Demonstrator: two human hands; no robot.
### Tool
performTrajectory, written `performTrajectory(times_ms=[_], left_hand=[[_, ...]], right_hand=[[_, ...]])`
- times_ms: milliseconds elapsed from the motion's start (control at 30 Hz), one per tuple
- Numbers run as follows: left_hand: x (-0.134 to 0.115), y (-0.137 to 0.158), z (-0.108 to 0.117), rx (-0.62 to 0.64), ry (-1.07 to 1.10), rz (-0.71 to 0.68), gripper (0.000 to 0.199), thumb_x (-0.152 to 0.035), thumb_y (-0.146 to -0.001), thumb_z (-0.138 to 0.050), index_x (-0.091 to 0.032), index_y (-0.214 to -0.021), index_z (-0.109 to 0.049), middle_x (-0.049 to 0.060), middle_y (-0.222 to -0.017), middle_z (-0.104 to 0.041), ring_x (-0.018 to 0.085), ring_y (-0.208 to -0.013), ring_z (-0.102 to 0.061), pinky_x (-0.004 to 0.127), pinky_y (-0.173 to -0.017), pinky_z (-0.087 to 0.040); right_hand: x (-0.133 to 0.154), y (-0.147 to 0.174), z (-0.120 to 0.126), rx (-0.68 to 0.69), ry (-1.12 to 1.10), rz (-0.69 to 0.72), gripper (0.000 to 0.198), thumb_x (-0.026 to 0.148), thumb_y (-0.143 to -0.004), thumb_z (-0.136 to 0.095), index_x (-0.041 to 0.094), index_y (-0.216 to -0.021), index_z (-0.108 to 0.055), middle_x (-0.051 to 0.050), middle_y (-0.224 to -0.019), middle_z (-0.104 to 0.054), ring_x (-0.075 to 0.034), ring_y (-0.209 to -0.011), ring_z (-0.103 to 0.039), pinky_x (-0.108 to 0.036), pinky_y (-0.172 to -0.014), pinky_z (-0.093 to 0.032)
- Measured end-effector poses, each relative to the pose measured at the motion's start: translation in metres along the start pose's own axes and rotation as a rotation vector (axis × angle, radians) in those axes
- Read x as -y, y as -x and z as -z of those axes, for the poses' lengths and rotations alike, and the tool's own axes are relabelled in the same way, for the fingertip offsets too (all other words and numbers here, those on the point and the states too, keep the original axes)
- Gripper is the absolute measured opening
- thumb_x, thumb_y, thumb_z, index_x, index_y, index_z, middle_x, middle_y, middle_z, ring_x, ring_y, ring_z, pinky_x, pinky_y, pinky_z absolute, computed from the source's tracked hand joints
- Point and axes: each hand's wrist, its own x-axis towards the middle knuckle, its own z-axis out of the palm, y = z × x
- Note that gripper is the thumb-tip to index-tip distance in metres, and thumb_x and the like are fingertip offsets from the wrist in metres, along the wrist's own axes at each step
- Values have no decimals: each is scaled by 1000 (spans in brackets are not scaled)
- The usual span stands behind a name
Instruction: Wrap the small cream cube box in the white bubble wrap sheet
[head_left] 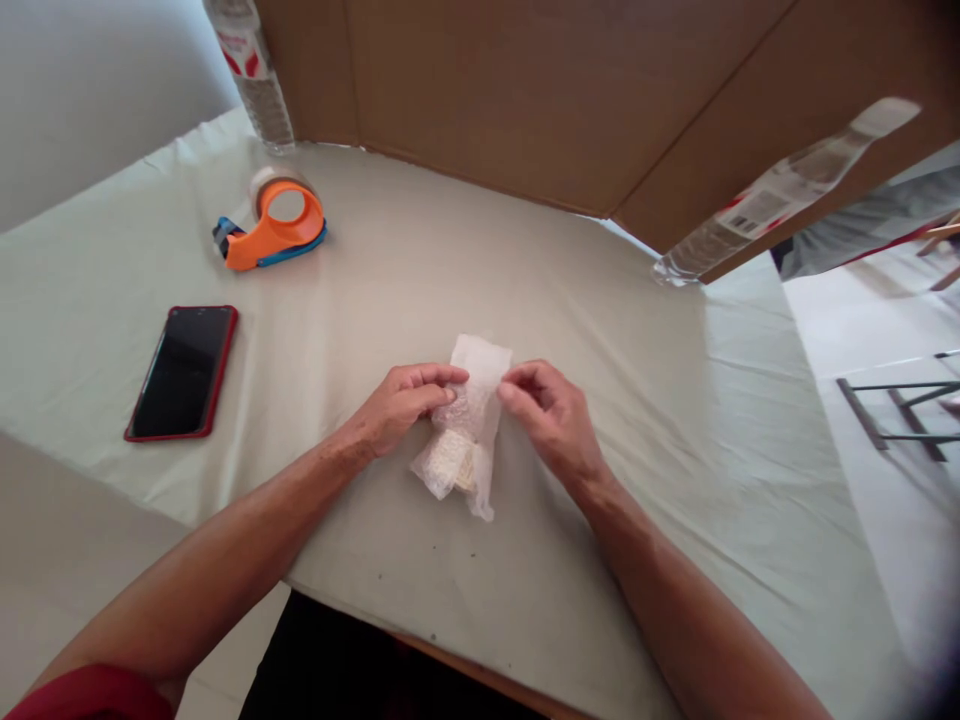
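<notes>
A strip of bubble wrap [480, 400] lies in front of me, wrapped at its near end around a small cream-coloured object [452, 462] whose kind I cannot make out. My left hand [405, 400] touches the wrap's left edge, its index finger stretched over it and the thumb just below. At the right edge, my right hand [547, 410] pinches the wrap between thumb and index finger. The wrap's far end lies flat past my fingers, and its near right corner hangs loose beside the object.
An orange tape dispenser [277, 230] stands at the back left, with a phone [182, 372] in a red case nearer me. Brown cardboard panels [480, 100] rise at the back, with a plastic bottle [262, 90] on the left and another bottle [772, 205] on the right. Pale cloth [600, 330] covers the table.
</notes>
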Motion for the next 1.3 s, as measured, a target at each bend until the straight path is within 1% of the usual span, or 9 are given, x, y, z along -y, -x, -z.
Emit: performTrajectory(times_ms=[200, 367, 500, 633, 800, 900, 1000, 1133, 1300], left_hand=[[0, 1, -1, -5, 54, -48, 49, -28, -66, -74, -13, -112, -73, 6, -95, -71, 18, -84, -64, 34, -82, -46], [-2, 2, -4, -16, 57, -80, 49, -29, -64, -74, -12, -110, -73, 6, -94, -70, 17, -85, -63, 33, -84, -47], [-7, 1, -2, -137, -111, -182, 42, -32, -67, -68, -14, -104, -73, 5, -92, -67, 16, -81, -59, 31, -78, -46], [-11, 3, -1, -360, -496, -423, 25, -35, -72, -66, -17, -89, -69, 5, -100, -61, 16, -84, -56, 29, -73, -45], [-12, 11, -8, -281, -825, -279, 48, -50, -69, -74, -20, -104, -60, -3, -79, -53, 13, -65, -48, 29, -63, -41], [-12, 11, -7, -227, -893, -236, 58, -39, -69, -72, -21, -120, -54, -4, -80, -55, 13, -65, -50, 29, -64, -40], [-13, 7, -1, -215, -754, -231, 46, -23, -69, -60, -20, -115, -55, -7, -67, -49, 12, -60, -46, 27, -61, -37], [-17, 1, 12, -351, -517, -245, 39, -21, -67, -56, -18, -106, -57, -7, -65, -50, 11, -56, -44, 25, -56, -35], [-19, -6, 25, -511, -612, -307, 49, -18, -70, -57, -16, -119, -56, -4, -72, -55, 12, -62, -49, 25, -61, -40]], right_hand=[[8, 14, -18, 48, 310, 79, 48, 52, -77, -71, 20, -111, -60, -13, -110, -68, -24, -86, -64, -37, -72, -51], [0, 3, -13, 60, 294, 11, 19, 36, -84, -59, 20, -91, -66, -5, -84, -69, -17, -67, -57, -32, -66, -45], [-10, -6, -3, 34, 15, -131, 19, 34, -84, -58, 20, -73, -63, 0, -66, -62, -14, -60, -52, -28, -60, -42], [-15, -7, 0, 70, -370, -291, 22, 41, -81, -67, 20, -77, -64, -2, -78, -71, -15, -67, -60, -29, -63, -49], [-7, -3, -8, 209, -705, -377, 30, 47, -76, -76, 22, -86, -62, -3, -88, -75, -18, -74, -68, -34, -75, -54], [-4, -2, -13, 250, -790, -388, 34, 49, -75, -76, 23, -91, -61, -4, -92, -75, -20, -78, -70, -36, -76, -55], [-7, -4, -11, 155, -675, -333, 31, 49, -78, -73, 22, -84, -59, -3, -84, -73, -17, -70, -66, -33, -70, -54], [-19, -11, -1, 3, -287, -200, 24, 42, -85, -64, 22, -75, -56, 2, -62, -61, -13, -55, -54, -28, -56, -45], [-31, -20, 10, -139, -12, -70, 18, 34, -81, -62, 22, -92, -57, 3, -71, -59, -13, -58, -54, -30, -58, -46]])
